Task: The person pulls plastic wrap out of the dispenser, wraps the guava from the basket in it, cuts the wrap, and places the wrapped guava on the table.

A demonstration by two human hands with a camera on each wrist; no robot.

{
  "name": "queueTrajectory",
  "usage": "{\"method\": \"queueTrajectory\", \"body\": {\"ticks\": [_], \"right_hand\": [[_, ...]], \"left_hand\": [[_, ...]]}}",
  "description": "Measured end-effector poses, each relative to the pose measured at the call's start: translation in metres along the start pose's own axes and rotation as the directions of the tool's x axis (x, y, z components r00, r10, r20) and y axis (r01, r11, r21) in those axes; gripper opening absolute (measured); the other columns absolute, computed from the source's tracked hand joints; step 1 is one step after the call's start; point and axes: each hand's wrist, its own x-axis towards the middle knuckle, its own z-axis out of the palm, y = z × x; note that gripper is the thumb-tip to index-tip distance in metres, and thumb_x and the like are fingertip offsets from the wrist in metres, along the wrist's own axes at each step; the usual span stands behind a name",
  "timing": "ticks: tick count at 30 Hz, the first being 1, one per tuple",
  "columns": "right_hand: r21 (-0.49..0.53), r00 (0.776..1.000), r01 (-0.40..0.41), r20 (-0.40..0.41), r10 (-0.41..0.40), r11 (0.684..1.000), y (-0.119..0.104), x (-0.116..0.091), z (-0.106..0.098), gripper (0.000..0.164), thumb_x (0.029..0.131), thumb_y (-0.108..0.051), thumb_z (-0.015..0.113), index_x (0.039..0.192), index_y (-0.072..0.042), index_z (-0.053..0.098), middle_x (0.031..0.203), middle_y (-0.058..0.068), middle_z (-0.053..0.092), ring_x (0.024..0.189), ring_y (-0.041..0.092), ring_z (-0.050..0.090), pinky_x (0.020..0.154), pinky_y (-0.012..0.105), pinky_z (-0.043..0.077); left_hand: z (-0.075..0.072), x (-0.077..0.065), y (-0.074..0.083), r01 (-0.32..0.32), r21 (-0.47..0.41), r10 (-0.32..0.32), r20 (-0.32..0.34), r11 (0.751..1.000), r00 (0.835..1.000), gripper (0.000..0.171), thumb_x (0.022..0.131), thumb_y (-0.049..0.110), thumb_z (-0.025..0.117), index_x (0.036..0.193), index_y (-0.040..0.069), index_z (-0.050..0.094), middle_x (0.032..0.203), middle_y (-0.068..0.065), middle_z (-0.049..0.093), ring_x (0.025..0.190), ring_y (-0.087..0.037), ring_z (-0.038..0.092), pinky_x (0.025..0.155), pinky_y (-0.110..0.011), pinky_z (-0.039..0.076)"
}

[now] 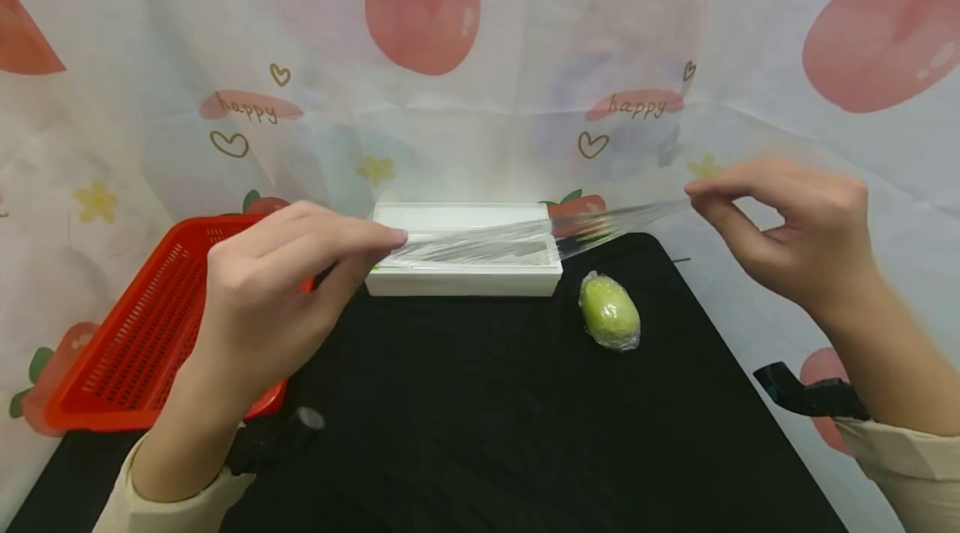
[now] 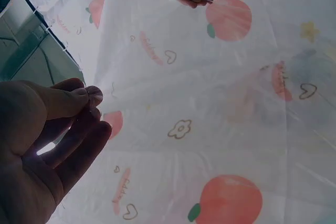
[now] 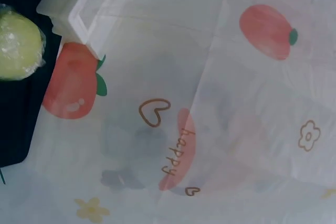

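Observation:
A strip of clear plastic wrap is stretched through the air between both hands, bunched narrow toward its right end. My left hand pinches its left end between thumb and fingertips; the left wrist view also shows this left hand with thumb and fingertips together. With thumb and forefinger, my right hand pinches the other end, higher up and to the right. Behind the wrap stands a white rectangular box. Right of the box lies a yellow-green fruit covered in clear wrap, its kind not certain.
On the left a red perforated plastic basket sits tilted in view beside the left forearm. Black cloth covers the table, whose right edge slants past the fruit. A white curtain printed with fruit hangs close behind the box.

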Motion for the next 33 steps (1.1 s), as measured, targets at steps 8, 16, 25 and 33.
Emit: {"method": "queueTrajectory", "body": {"ticks": [8,16,25,33], "right_hand": [[0.27,0.997,0.054,0.034,-0.066,0.961,-0.022,-0.028,-0.004,0.021,0.087,-0.013,0.075,0.073,0.002,0.074,0.067,0.008,0.069,0.068,0.006,0.062,0.078,0.012,0.046],[0.538,0.983,0.072,0.106,-0.152,0.84,-0.036,-0.054,-0.002,0.014,0.087,-0.003,0.069,0.074,0.004,0.07,0.069,0.008,0.066,0.066,0.012,0.057,0.068,0.016,0.044],[0.659,0.949,-0.018,0.248,-0.195,0.752,-0.048,-0.075,0.006,0.014,0.081,0.008,0.054,0.074,0.0,0.063,0.085,0.01,0.061,0.077,0.014,0.054,0.064,0.018,0.04],[0.679,0.868,-0.131,0.43,-0.246,0.722,-0.051,-0.103,0.012,0.033,0.059,0.016,0.054,0.081,-0.007,0.062,0.08,-0.002,0.06,0.075,0.005,0.059,0.066,0.015,0.045]], "left_hand": [[-0.014,-0.052,0.0,-0.025,-0.118,0.033,0.065,0.993,0.997,0.024,0.08,0.005,0.082,0.104,0.008,0.079,0.093,-0.001,0.077,0.08,-0.016,0.069,0.079,-0.025,0.055],[-0.023,-0.082,0.019,0.021,-0.432,0.078,0.212,0.902,0.974,0.017,0.089,0.0,0.072,0.105,-0.005,0.074,0.098,-0.009,0.075,0.084,-0.015,0.067,0.076,-0.02,0.054],[-0.017,-0.103,0.024,0.082,-0.596,0.155,0.336,0.799,0.929,0.016,0.092,-0.005,0.062,0.105,-0.002,0.071,0.097,-0.008,0.073,0.082,-0.009,0.062,0.073,-0.012,0.05],[-0.019,-0.129,0.026,0.281,-0.578,0.082,0.522,0.766,0.849,0.03,0.087,-0.005,0.069,0.113,0.008,0.069,0.096,0.001,0.074,0.086,-0.001,0.063,0.076,-0.011,0.051]]}}
